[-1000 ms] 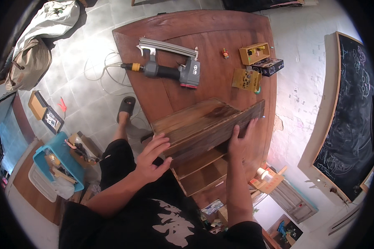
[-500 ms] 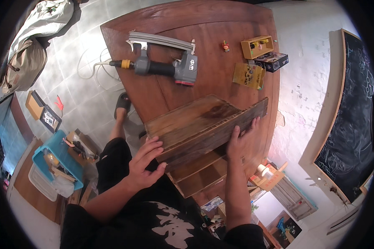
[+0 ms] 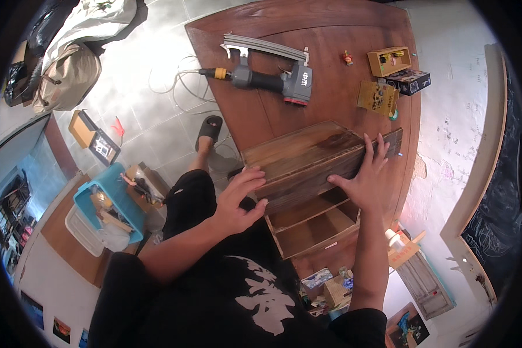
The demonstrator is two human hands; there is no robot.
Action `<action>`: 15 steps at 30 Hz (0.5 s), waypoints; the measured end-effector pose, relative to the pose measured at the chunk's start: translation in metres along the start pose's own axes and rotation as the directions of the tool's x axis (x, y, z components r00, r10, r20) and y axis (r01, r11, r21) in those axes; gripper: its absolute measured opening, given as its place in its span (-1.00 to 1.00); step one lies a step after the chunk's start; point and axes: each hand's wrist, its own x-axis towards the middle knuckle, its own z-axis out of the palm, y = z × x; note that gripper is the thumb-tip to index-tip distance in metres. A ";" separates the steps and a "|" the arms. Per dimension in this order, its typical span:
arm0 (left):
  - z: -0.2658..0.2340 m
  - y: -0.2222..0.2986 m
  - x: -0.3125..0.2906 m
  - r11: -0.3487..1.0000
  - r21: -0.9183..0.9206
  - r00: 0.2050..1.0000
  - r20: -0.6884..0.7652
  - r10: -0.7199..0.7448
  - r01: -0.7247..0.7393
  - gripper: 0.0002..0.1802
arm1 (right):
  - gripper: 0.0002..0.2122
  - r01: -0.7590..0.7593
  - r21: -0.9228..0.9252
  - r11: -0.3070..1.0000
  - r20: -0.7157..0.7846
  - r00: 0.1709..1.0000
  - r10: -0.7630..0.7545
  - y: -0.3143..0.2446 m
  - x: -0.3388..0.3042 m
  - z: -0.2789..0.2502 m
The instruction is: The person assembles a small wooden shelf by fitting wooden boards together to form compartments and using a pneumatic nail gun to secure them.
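Note:
A dark brown plank [image 3: 307,178] lies along a wooden box [image 3: 298,145] with open compartments, at the near edge of the table. The plank's right end sticks out past the box. My left hand [image 3: 238,200] grips the plank's left end, fingers on top and thumb on its near face. Farther right, my right hand [image 3: 366,177] clasps the plank, with its thumb against the near face and its spread fingers over the upper edge. Below the plank, the box's near compartments show. A grey nail gun [image 3: 298,81] lies on its side beyond the box.
Small boxes, among them a yellow tray [image 3: 383,68] and a black carton [image 3: 410,82], lie on the table [image 3: 342,98] at the far right, near a small figure [image 3: 348,57]. A hose [image 3: 182,78] trails to the floor. A blue bin [image 3: 127,200] stands at left.
The view has swung, so the scene sits farther right in the picture. My right hand's fingers have moved over the plank's upper edge and spread. My left hand keeps its place.

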 end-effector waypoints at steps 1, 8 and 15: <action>-0.001 0.000 0.001 1.000 -0.004 1.000 0.010 -0.006 0.006 -0.51 | 0.29 0.005 0.009 1.000 -0.003 1.000 -0.005 0.002 0.001 0.002; -0.050 -0.020 0.024 0.987 -0.061 0.982 0.127 -0.143 0.151 -0.48 | 0.26 0.018 0.016 1.000 -0.022 1.000 -0.018 0.010 -0.001 0.009; -0.089 -0.057 0.172 0.708 0.674 0.977 0.124 0.174 -0.211 -0.35 | 0.22 0.041 0.013 0.999 -0.048 0.998 -0.041 0.013 -0.002 0.012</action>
